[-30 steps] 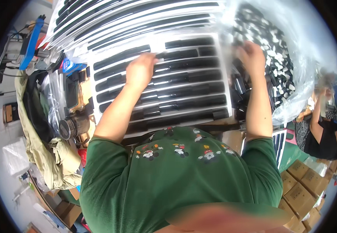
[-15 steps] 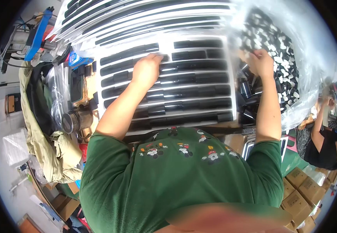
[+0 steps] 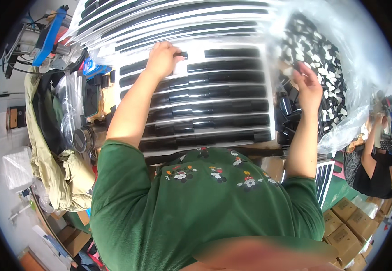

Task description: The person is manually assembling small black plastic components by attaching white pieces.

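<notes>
A white tray (image 3: 196,53) lies before me with rows of glossy black tubes (image 3: 225,77). At its upper left my left hand (image 3: 162,59) is closed, thumb and fingers pinching the end of a short black tube (image 3: 183,55) in the top row. A bare white gap shows just below that hand. To the right of the tray, my right hand (image 3: 309,88) hovers over a heap of small black-and-white pieces (image 3: 329,72). Its thumb and index finger are bent toward each other; whatever sits between them is too small to make out.
More filled trays (image 3: 178,22) are stacked beyond this one. Clear plastic sheeting (image 3: 360,90) surrounds the heap, and loose black tubes (image 3: 286,105) lie beside the tray. A round jar (image 3: 84,139) stands at left. Cardboard boxes (image 3: 347,221) and another person (image 3: 376,174) are at right.
My left hand has moved up and left, from the second row to the top row's tube. My right hand has shifted slightly down, its fingers a little looser.
</notes>
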The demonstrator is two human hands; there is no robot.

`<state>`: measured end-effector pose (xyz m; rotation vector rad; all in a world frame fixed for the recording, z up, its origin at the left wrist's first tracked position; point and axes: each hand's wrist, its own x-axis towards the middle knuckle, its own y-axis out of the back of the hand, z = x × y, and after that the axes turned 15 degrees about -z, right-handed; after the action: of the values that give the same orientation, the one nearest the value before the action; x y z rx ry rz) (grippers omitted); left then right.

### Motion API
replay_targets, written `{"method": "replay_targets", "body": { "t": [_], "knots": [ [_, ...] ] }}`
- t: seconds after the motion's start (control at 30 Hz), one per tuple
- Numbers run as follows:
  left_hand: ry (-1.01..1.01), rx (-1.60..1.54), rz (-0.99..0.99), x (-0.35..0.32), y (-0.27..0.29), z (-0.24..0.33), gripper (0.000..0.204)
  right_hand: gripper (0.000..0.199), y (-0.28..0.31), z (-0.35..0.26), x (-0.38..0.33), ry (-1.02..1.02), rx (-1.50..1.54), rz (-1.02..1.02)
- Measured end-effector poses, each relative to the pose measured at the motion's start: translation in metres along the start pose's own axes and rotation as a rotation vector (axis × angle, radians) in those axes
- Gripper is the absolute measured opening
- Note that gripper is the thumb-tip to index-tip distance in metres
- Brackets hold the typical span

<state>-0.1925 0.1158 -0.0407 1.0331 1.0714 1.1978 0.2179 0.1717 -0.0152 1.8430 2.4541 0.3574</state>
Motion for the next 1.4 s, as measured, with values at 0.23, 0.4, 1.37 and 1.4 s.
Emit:
{"method": "replay_targets", "body": {
  "t": [0.23, 0.4, 1.37, 1.4],
  "knots": [
    [-0.14, 0.063, 0.156, -0.013, -0.014, -0.006, 0.025, 0.032, -0.056, -0.014, -0.022, 0.063, 0.054, -0.137],
    [-0.111, -0.347, 0.287, -0.02, 0.003, 0.029, 0.023, 0.03, -0.077, -0.017, -0.028, 0.063, 0.169, -0.226],
    [-0.054, -0.909, 0.122, -0.043, -0.021, 0.132, 0.029, 0.05, -0.088, -0.037, -0.013, 0.388, -0.642, -0.208],
    [-0.125, -0.465, 0.316, -0.036, -0.013, 0.115, 0.026, 0.046, -0.07, -0.029, 0.001, 0.264, -0.724, -0.101]
  ]
}}
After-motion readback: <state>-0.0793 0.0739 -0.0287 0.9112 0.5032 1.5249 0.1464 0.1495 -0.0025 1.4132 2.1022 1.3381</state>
